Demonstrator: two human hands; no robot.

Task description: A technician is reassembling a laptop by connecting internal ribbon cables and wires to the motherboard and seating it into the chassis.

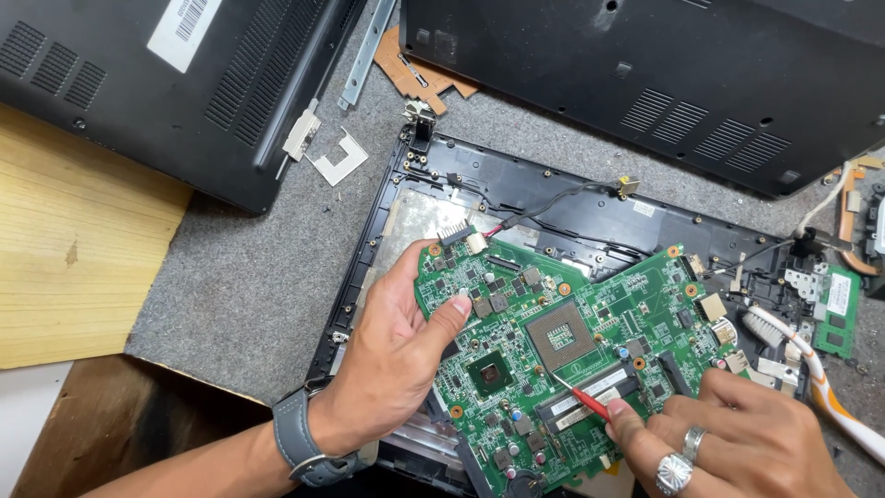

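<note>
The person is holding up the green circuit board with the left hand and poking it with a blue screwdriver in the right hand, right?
Not quite. The head view shows the screwdriver has a red handle, not blue. The rest holds: the left hand grips the green circuit board by its edge, and the right hand points the tool's tip at it.

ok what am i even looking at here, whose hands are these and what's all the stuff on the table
There is one picture, taken by a camera worn on a person's head, looking down at their own two bare hands. The left hand, with a grey wristwatch, holds the edge of a green circuit board, thumb pressed on top. The right hand, wearing rings, holds a thin red-handled tool whose tip touches the board near its square socket. The board sits tilted over an opened black laptop base. Two more black laptop shells lie upside down on the grey mat, with a white brush at the right and a wooden board at the left.
</note>
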